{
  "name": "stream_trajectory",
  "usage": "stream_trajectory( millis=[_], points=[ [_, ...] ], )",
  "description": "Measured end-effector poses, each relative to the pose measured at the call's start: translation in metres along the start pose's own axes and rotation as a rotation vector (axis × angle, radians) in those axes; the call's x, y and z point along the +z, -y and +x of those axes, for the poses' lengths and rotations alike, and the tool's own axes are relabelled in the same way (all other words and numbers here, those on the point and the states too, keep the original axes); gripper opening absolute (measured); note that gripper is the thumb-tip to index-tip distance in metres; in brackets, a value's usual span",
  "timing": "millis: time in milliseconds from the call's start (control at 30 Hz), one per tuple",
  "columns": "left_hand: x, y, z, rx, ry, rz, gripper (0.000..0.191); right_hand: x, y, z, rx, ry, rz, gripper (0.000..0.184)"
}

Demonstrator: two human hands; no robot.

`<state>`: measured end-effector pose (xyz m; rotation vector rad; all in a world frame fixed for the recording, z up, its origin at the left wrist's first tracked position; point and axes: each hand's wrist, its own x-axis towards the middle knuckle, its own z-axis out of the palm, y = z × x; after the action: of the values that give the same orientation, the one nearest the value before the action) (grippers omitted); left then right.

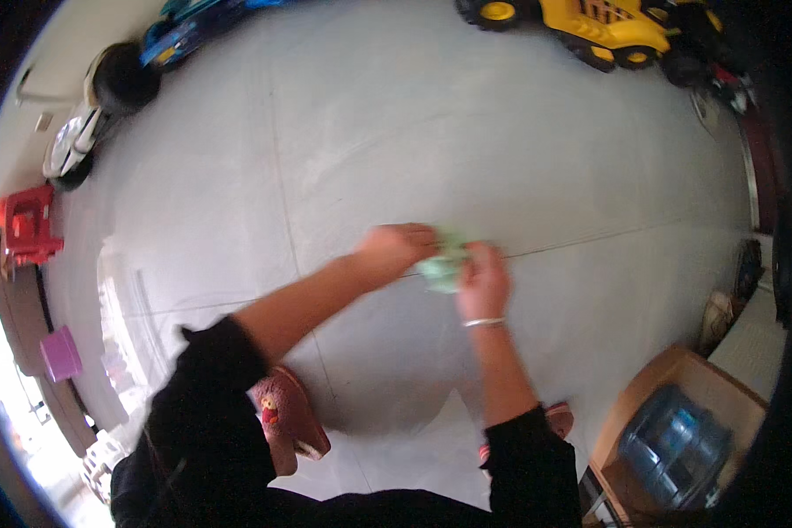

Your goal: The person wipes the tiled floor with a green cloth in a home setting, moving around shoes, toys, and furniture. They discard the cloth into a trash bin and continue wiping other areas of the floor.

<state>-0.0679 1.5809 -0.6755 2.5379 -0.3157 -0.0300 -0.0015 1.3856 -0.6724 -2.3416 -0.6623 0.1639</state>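
Observation:
My left hand (399, 249) and my right hand (485, 280) are close together in front of me, above the grey floor. Between them is a crumpled, light green piece of soft material (445, 264), which looks like cloth and is blurred. The fingers of both hands close on it, the left from its upper left side and the right from its right side. A thin light bracelet (484, 323) circles my right wrist. Beneath my arms show a pink fuzzy slipper (294, 412) and part of another (559, 420).
A cardboard box (610, 422) holding a dark clear plastic container (676, 442) stands at the lower right. A yellow toy vehicle (607, 26) is at the top right. Ride-on toys, a red plastic item (30, 224) and a purple bucket (61, 354) line the left side.

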Motion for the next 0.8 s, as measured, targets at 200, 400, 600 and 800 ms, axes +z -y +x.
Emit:
stream_trajectory(
  millis=[200, 400, 600, 800],
  points=[
    [0.075, -0.063, 0.037, -0.38, 0.06, -0.051, 0.026, 0.004, -0.041, -0.028, 0.008, -0.069, -0.188, 0.02],
    [0.024, -0.028, -0.037, -0.283, 0.021, -0.01, 0.018, 0.04, 0.011, -0.02, -0.101, 0.153, 0.191, 0.017],
    [-0.052, 0.068, -0.02, -0.815, -0.749, -0.204, 0.019, 0.052, 0.013, 0.055, -0.104, 0.056, 0.113, 0.052],
    [-0.149, 0.204, -0.111, -1.261, -1.018, 0.109, 0.026, 0.063, 0.013, 0.064, -0.207, 0.118, -0.398, 0.065]
  ],
)
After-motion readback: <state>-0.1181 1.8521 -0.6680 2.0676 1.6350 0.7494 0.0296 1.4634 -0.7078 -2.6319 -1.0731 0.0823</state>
